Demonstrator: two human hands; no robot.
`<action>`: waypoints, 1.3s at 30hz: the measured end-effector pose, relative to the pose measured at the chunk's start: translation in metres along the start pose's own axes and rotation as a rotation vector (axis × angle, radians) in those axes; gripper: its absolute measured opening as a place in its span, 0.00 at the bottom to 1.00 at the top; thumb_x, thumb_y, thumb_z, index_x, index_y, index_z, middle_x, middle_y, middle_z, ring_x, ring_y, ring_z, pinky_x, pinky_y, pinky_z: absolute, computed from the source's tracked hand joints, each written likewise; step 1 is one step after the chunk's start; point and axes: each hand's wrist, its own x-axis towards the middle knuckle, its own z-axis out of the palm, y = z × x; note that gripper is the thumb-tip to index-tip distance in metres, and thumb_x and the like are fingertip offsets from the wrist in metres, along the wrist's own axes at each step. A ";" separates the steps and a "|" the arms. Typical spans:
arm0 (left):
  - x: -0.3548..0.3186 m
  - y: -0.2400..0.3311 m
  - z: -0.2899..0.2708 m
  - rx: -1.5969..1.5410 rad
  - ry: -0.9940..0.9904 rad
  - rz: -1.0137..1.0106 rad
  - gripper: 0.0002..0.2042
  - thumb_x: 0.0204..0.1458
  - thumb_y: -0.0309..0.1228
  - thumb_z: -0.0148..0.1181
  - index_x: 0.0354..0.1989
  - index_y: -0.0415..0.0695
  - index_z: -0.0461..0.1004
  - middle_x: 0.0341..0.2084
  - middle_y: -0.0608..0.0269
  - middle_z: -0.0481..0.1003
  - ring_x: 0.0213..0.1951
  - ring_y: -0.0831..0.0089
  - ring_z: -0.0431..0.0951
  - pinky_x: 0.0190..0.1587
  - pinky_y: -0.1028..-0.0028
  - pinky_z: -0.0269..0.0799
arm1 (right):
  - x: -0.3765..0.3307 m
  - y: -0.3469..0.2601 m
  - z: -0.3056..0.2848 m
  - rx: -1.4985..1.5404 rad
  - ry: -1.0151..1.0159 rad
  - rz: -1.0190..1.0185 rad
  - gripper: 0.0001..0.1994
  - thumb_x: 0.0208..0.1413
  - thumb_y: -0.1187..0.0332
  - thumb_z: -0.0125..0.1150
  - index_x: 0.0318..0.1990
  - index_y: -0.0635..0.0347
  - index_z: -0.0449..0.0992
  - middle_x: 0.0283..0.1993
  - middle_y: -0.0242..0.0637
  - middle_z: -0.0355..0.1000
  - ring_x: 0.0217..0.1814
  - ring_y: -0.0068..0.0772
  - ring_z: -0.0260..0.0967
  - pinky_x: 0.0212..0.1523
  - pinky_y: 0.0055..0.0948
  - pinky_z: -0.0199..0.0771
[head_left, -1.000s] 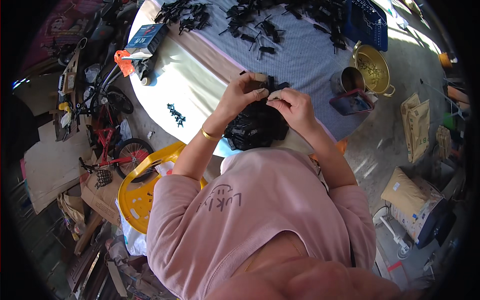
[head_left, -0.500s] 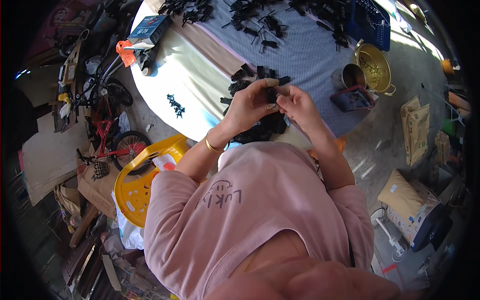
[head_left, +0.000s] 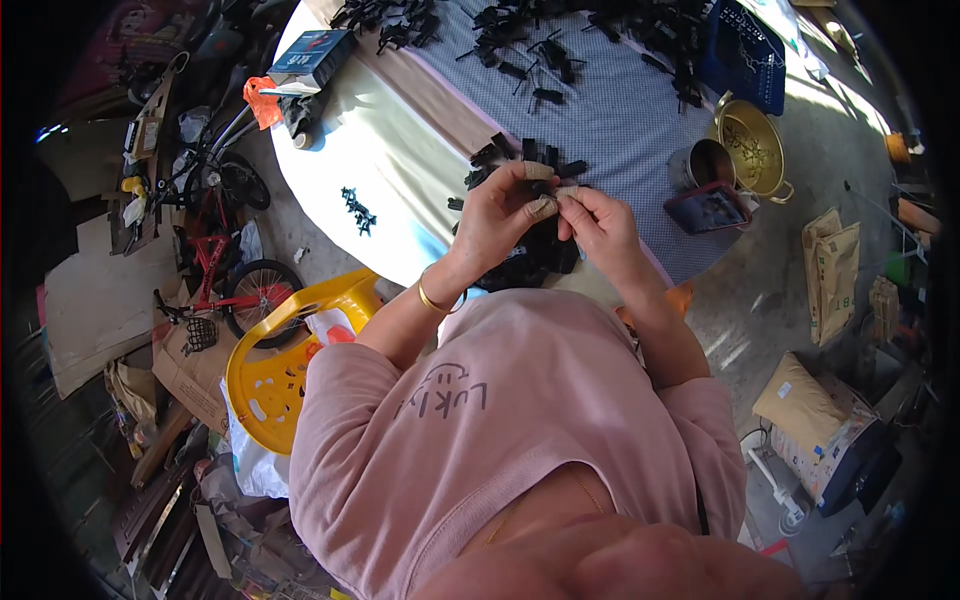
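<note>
Over the near edge of a round table (head_left: 400, 130), my left hand (head_left: 500, 215) and my right hand (head_left: 600, 228) meet fingertip to fingertip. Between them is a small black plastic part (head_left: 542, 188), mostly hidden by the fingers. Both hands are closed in a pinch on it; finger coverings show on some fingertips. Beneath and just beyond my hands lies a heap of black parts (head_left: 525, 262) of similar look. Farther off on the checked cloth are several more black pieces with thin stems (head_left: 545, 65). A small cluster of dark pieces (head_left: 358, 212) lies left in the sunlight.
At the table's right stand a gold two-handled pan (head_left: 775, 160) with small bits inside, a metal cup (head_left: 705, 165), a phone (head_left: 708, 208) and a blue basket (head_left: 745, 55). A blue box (head_left: 312, 60) sits far left. A yellow chair (head_left: 265, 385) and red bicycle (head_left: 215, 270) stand left.
The right hand's fingers have drawn in to pinch beside the left fingertips, and the hold on the black part has shifted slightly. The whole view has moved a little.
</note>
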 end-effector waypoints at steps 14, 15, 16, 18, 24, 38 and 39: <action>0.004 -0.002 0.001 -0.052 0.076 -0.058 0.23 0.47 0.16 0.53 0.53 0.36 0.57 0.40 0.56 0.69 0.42 0.73 0.73 0.45 0.77 0.71 | 0.002 0.009 -0.014 0.149 -0.019 0.099 0.08 0.57 0.68 0.49 0.37 0.61 0.72 0.21 0.24 0.65 0.18 0.09 0.51 0.17 0.10 0.49; 0.004 0.002 0.002 -0.060 0.095 -0.055 0.23 0.47 0.16 0.53 0.53 0.36 0.56 0.41 0.55 0.69 0.42 0.73 0.73 0.45 0.77 0.71 | 0.003 0.002 -0.015 0.167 0.019 0.061 0.08 0.56 0.68 0.50 0.37 0.61 0.72 0.22 0.24 0.65 0.19 0.09 0.52 0.18 0.10 0.51; 0.004 0.004 0.002 -0.067 0.113 -0.051 0.24 0.47 0.16 0.53 0.54 0.36 0.54 0.41 0.54 0.68 0.41 0.72 0.73 0.45 0.76 0.71 | 0.003 -0.003 -0.015 0.184 0.059 0.022 0.08 0.56 0.68 0.51 0.38 0.62 0.72 0.22 0.24 0.65 0.19 0.09 0.53 0.19 0.10 0.53; 0.003 0.000 0.003 -0.090 0.119 -0.024 0.26 0.47 0.17 0.54 0.55 0.37 0.54 0.39 0.56 0.70 0.41 0.74 0.73 0.44 0.76 0.71 | 0.005 -0.004 -0.010 0.196 0.096 -0.071 0.08 0.52 0.69 0.56 0.38 0.63 0.72 0.23 0.25 0.66 0.21 0.11 0.57 0.22 0.12 0.58; -0.007 0.014 0.013 0.556 0.086 0.076 0.29 0.41 0.18 0.61 0.54 0.38 0.57 0.45 0.54 0.69 0.44 0.70 0.73 0.44 0.74 0.71 | 0.018 -0.013 -0.006 -0.182 -0.028 -0.048 0.11 0.46 0.72 0.63 0.37 0.66 0.72 0.26 0.28 0.70 0.28 0.15 0.66 0.30 0.14 0.66; -0.002 -0.001 -0.017 -0.632 -0.364 -0.416 0.13 0.42 0.23 0.62 0.37 0.37 0.68 0.33 0.55 0.72 0.38 0.63 0.76 0.42 0.72 0.74 | 0.010 -0.010 -0.027 0.267 -0.258 -0.103 0.09 0.48 0.73 0.60 0.37 0.67 0.74 0.31 0.30 0.72 0.33 0.17 0.67 0.36 0.17 0.67; -0.002 -0.001 -0.015 -0.549 -0.323 -0.435 0.11 0.43 0.24 0.62 0.33 0.38 0.67 0.32 0.56 0.72 0.36 0.65 0.76 0.42 0.72 0.74 | 0.011 -0.013 -0.027 0.234 -0.303 -0.147 0.09 0.48 0.73 0.60 0.37 0.67 0.74 0.32 0.31 0.72 0.34 0.17 0.67 0.37 0.17 0.68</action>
